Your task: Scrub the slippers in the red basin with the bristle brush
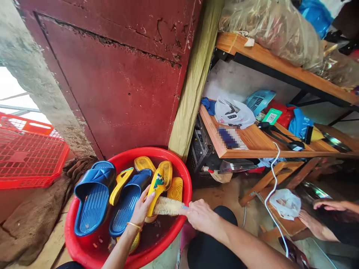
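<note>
My left hand (141, 207) is closed on a yellow slipper (155, 190) with a green figure on its strap, held over the red basin (187, 179). My right hand (199, 215) grips the handle of a brush (169, 206), whose pale bristles touch the slipper's side. Two large blue slippers (94, 201) lie at the basin's left and middle. Another yellow slipper (121, 184) stands tilted between them, and several more yellow ones (175, 189) lie toward the back and right. Dark water (157, 233) shows at the bottom.
A red door (120, 86) rises behind the basin. At left are a red crate (30, 153) and brown sacking (33, 220). Wooden shelves (263, 153) with bags stand at right, a white cable (273, 186) hanging down. Another person's hands (311, 224) are at far right.
</note>
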{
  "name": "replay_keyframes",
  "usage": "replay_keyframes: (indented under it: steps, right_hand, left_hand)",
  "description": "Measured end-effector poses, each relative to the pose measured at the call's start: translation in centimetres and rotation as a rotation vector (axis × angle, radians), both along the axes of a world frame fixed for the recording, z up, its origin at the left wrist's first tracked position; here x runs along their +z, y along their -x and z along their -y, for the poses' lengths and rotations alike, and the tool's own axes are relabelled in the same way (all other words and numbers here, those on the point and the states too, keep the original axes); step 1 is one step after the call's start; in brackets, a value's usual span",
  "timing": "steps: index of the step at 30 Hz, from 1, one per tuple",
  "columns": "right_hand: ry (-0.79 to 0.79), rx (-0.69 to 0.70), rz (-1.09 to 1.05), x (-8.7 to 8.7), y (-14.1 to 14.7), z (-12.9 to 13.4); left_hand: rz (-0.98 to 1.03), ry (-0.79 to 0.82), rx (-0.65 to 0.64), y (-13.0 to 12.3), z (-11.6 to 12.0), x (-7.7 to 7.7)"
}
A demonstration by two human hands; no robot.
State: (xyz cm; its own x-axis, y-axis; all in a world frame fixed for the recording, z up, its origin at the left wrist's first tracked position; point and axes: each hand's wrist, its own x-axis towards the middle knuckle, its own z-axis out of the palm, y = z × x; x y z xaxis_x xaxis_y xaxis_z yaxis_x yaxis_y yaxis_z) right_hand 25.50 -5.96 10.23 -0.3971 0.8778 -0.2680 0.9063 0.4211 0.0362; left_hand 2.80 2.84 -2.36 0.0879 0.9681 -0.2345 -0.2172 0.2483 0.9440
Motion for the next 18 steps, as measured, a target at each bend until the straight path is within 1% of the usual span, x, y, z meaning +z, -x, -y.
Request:
replay_keyframes:
  steps: [2,5,7,9,11,13,18]
  right_hand:
    - [-0.068,0.006,0.029,0.6,-0.2,0.4]
    - [-0.092,-0.006,0.036,1.2,-1.2,1.2]
    - [-0.087,-0.033,0.028,1.3,-2.0,1.8]
    - [-0.073,-0.085,0.021,1.0,-2.9,2.3]
    - [-0.039,-0.148,-0.013,0.4,-3.6,2.6]
    - [0.001,-0.217,-0.084,-0.7,-4.0,2.7]
    - [0.052,-0.373,-0.307,-4.7,-3.5,2.1]
  left_hand:
    - [-0.139,-0.098,-0.004,-0.3,0.1,-0.5]
    - [-0.391,-0.307,-0.036,-0.5,0.3,-0.7]
    - [-0.551,-0.457,-0.037,-0.2,0.5,-0.4]
    - [-0.669,-0.560,0.011,0.4,0.4,0.3]
    - [-0.737,-0.582,0.055,1.2,0.3,1.2]
    - [-0.775,-0.557,0.089,1.8,0.2,2.1]
    - [-0.822,-0.546,0.116,2.3,0.4,3.8]
